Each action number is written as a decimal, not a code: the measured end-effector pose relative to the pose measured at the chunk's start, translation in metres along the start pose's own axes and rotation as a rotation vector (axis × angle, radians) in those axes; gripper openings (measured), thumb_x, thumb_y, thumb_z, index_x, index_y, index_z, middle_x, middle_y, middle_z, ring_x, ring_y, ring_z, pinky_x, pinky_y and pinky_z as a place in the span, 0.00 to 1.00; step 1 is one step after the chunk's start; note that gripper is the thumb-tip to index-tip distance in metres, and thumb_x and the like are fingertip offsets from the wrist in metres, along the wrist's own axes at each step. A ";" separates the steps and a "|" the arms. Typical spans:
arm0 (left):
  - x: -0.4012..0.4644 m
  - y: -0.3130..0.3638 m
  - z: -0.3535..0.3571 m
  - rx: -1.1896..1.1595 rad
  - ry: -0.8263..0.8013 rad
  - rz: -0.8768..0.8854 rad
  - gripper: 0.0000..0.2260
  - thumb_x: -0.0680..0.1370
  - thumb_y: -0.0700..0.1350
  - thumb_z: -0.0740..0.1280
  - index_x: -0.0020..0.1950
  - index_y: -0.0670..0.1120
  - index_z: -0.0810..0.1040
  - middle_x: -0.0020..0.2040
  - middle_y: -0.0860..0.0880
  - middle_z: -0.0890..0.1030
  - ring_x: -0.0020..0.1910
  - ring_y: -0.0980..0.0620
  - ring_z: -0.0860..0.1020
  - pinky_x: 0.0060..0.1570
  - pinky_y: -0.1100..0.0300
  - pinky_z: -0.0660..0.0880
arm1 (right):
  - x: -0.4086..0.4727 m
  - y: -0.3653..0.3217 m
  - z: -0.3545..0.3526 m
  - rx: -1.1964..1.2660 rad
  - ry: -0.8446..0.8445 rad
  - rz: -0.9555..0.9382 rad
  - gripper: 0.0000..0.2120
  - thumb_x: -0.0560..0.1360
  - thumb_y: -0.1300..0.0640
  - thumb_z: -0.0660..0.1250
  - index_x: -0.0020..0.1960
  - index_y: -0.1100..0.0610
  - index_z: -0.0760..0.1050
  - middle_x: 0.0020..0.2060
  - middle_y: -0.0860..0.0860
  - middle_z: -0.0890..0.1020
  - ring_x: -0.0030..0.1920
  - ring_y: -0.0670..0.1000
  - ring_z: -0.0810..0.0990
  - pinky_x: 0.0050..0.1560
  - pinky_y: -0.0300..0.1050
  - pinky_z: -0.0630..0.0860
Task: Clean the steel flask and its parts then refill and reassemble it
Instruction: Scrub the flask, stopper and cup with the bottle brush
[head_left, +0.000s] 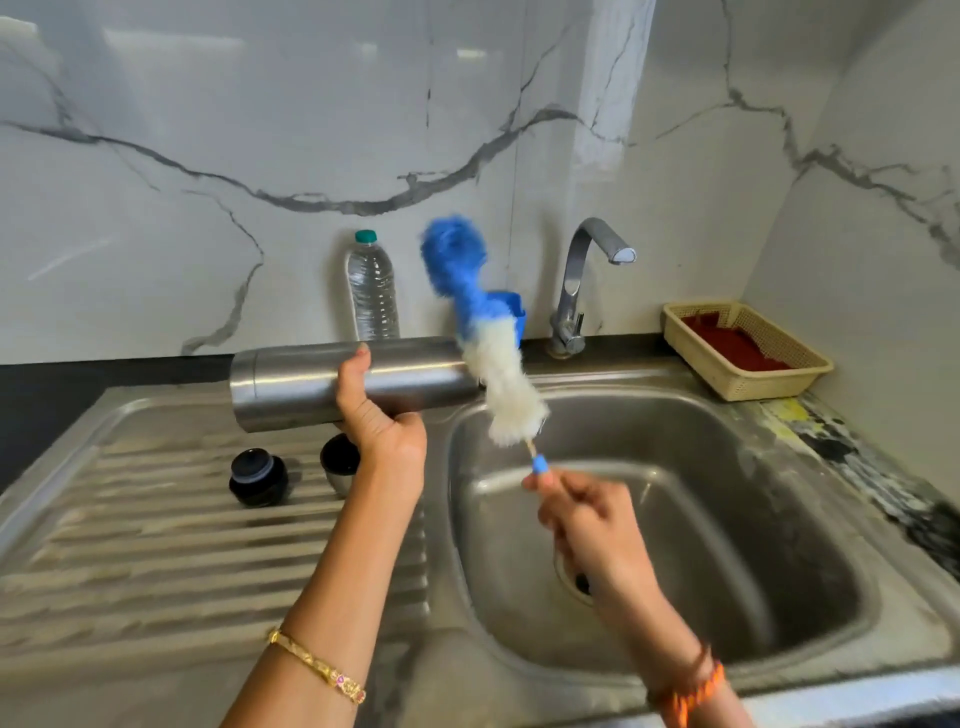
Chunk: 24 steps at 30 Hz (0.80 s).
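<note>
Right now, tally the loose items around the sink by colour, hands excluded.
Steel: 2, the flask and the cup
Blue and white: 1, the bottle brush
Blue: 1, the holder behind the brush
Black: 1, the stopper
Clear: 1, the water bottle
Beige: 1, the basket
Total: 7

Brushed matt steel flask (311, 384), fluffy blue-and-white bristle brush (483, 332), dull scuffed steel sink (727, 467), glossy marble wall (208, 130), woven plastic basket (696, 353)
</note>
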<state>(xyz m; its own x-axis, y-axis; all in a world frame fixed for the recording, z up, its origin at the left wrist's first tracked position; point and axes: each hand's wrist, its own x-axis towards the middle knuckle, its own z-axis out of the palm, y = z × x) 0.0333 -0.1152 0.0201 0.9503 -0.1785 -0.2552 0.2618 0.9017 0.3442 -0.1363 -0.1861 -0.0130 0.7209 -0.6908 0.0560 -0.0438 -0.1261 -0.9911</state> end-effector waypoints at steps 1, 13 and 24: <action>-0.001 0.000 -0.001 0.004 0.002 0.006 0.28 0.55 0.45 0.75 0.55 0.48 0.78 0.47 0.50 0.80 0.48 0.49 0.79 0.58 0.49 0.75 | 0.007 -0.007 0.001 0.046 0.014 0.044 0.13 0.78 0.60 0.61 0.37 0.63 0.77 0.24 0.50 0.66 0.18 0.41 0.58 0.18 0.33 0.55; 0.023 0.033 0.007 -0.046 0.067 0.066 0.32 0.66 0.49 0.76 0.67 0.49 0.69 0.60 0.48 0.78 0.57 0.49 0.77 0.64 0.49 0.70 | -0.017 0.005 -0.010 0.174 -0.216 0.358 0.14 0.76 0.58 0.59 0.32 0.57 0.71 0.25 0.51 0.70 0.20 0.44 0.59 0.19 0.32 0.53; 0.006 0.029 -0.011 0.084 -0.197 0.036 0.18 0.59 0.49 0.69 0.47 0.50 0.74 0.45 0.50 0.77 0.50 0.49 0.75 0.60 0.51 0.67 | -0.046 0.013 -0.018 0.224 -0.132 0.373 0.13 0.79 0.60 0.57 0.44 0.59 0.79 0.20 0.46 0.61 0.19 0.42 0.54 0.21 0.27 0.50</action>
<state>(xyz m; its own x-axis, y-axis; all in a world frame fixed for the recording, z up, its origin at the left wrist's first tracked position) 0.0444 -0.0856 0.0185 0.9716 -0.2282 -0.0626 0.2328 0.8743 0.4259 -0.1821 -0.1688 -0.0258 0.7667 -0.5613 -0.3116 -0.1769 0.2818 -0.9430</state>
